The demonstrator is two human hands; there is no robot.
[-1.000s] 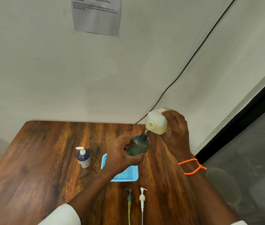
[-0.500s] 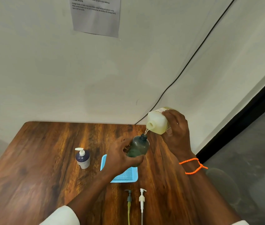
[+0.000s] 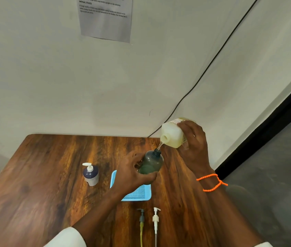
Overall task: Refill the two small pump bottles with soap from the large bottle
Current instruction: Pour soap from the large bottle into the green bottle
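Still the right hand [image 3: 192,148] pours the large bottle [image 3: 172,135] into the green bottle [image 3: 151,164].

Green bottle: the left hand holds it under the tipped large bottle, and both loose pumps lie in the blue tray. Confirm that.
Wrong on the pumps. In the head view the two loose pumps lie on the bare table, nearer than the blue tray. The rest stands.
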